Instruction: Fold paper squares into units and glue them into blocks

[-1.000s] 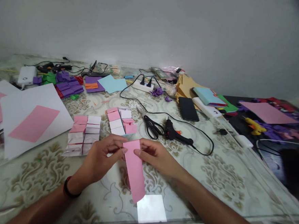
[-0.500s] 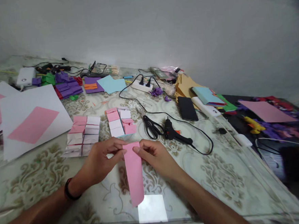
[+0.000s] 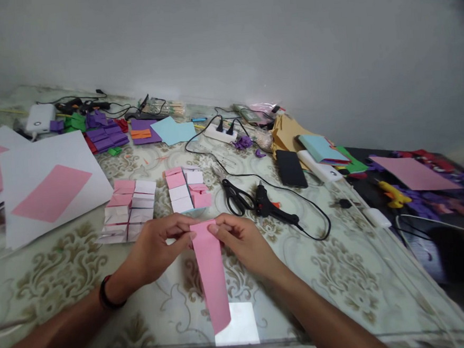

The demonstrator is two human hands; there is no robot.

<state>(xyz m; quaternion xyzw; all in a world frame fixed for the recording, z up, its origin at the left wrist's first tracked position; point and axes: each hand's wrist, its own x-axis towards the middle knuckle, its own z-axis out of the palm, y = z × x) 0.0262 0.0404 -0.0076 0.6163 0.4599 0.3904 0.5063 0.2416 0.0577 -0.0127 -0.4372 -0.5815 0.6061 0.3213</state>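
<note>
A strip of pink paper (image 3: 212, 276) hangs between my hands, its top edge pinched and its lower end curling toward me. My left hand (image 3: 163, 247) grips the top left corner between thumb and fingers. At the top right corner, the thumb of my right hand (image 3: 240, 242) presses on the paper, with the fingers behind it. Just beyond my hands lie two sets of folded pink and white paper pieces, the left set (image 3: 129, 210) and the middle set (image 3: 187, 190). Black scissors (image 3: 237, 197) and a black glue gun (image 3: 274, 205) rest past my right hand.
White sheets (image 3: 55, 149) with a pink rectangle (image 3: 52, 193) on top lie at left. Folded purple paper (image 3: 106, 137), a power strip (image 3: 220, 133) and a black phone (image 3: 291, 168) sit farther back. The glue gun's cord loops at right. A yellow glue gun (image 3: 394, 194) lies far right.
The hanging end of the pink strip has swung toward me and slightly right. My right thumb has shifted a little up and right along the top edge; the left hand stays nearly still.
</note>
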